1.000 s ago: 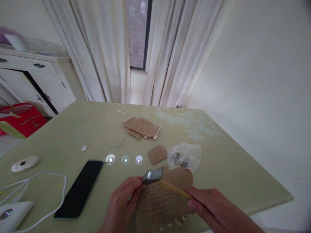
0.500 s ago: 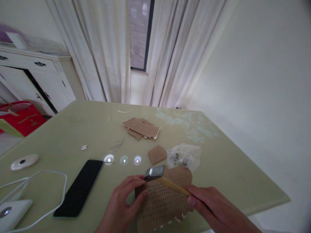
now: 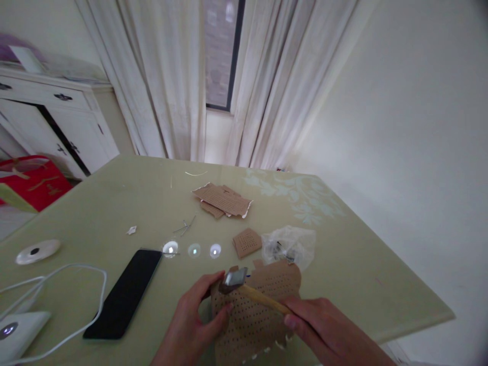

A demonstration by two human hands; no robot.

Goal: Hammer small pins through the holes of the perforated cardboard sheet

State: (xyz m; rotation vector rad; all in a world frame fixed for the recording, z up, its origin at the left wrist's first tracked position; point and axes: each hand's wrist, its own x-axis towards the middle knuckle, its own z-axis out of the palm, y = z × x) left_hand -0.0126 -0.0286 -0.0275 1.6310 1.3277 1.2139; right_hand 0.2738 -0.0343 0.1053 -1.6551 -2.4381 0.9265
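My right hand (image 3: 318, 325) is closed around the wooden handle of a hammer (image 3: 263, 300). The metal head lies over the upper left part of a brown cardboard sheet (image 3: 263, 320) dotted with rows of small holes. My left hand (image 3: 196, 310) grips the left edge of this sheet, its thumb on top. Its index fingertip is partly hidden by the hammer head, and whether a nail is between the fingers cannot be seen. A small blue mark shows just beyond the head. The sheet's near edge is torn, with white bits.
Beyond the sheet lie a small punched cardboard piece (image 3: 247, 243), a clear plastic bag (image 3: 292, 246) with dark bits inside, and stacked torn cardboard (image 3: 224, 200). Several thin nails (image 3: 185, 225) lie left of centre. A black phone (image 3: 125, 292) and white cable (image 3: 103, 284) are at the left.
The hammer head has moved slightly left and toward me, and my right hand has shifted left with it. My left hand stays at the sheet's edge.
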